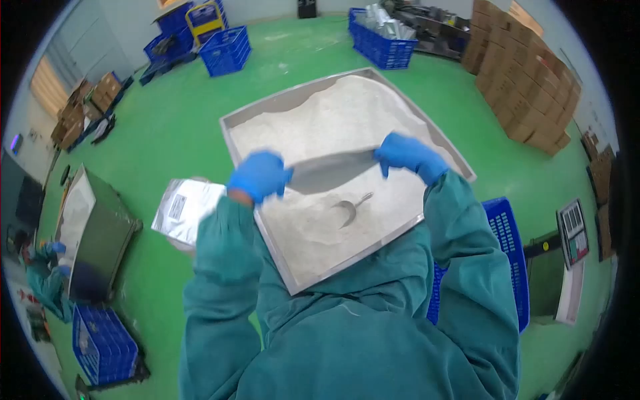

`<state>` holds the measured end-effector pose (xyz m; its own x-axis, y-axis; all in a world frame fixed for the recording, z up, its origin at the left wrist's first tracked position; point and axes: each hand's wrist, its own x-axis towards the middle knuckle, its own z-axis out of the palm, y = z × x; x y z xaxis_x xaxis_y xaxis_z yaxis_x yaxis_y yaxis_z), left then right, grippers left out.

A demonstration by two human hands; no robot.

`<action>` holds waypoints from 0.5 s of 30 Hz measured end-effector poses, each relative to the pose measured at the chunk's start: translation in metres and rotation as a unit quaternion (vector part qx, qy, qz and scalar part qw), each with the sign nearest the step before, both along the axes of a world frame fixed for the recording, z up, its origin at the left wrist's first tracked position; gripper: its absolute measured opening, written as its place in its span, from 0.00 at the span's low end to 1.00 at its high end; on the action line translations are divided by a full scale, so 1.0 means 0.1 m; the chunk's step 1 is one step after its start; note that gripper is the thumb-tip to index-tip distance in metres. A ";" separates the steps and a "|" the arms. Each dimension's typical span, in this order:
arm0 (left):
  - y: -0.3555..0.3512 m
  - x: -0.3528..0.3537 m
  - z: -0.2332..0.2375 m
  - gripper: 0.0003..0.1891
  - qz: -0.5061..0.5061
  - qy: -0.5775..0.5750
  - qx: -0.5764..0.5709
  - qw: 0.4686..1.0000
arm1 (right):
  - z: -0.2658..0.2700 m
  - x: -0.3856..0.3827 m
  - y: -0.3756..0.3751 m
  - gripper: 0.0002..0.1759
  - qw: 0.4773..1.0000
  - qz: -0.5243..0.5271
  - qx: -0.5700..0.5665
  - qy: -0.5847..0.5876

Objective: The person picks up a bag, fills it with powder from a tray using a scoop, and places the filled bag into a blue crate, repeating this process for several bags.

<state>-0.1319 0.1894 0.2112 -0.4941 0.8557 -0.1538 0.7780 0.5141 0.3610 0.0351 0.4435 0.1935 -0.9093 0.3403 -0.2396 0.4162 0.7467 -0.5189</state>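
Both blue-gloved hands are over a large metal-rimmed bin [273, 103] filled with white powder [327, 113]. A silver-grey bag [335, 171] is stretched between them, seen nearly edge-on, so its lower part is hard to make out. My left hand [260, 177], slightly blurred, is closed on the bag's left end. At the other end, my right hand [410, 157] pinches its upper corner. Below the bag, a metal scoop [348, 211] lies partly sunk in the powder, touched by neither hand.
Left of the bin stands a silver foil bag [187, 210] with a white label. A blue crate [507, 253] and a scale display [573, 230] are at right. Another person [47, 273] works at a second bin [103, 227] far left. Stacked cartons [527, 87] stand back right.
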 end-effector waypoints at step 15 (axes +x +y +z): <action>0.31 0.41 0.35 0.19 -0.108 -0.034 0.014 0.994 | 0.70 1.13 -0.39 0.23 0.986 -0.065 0.140 0.068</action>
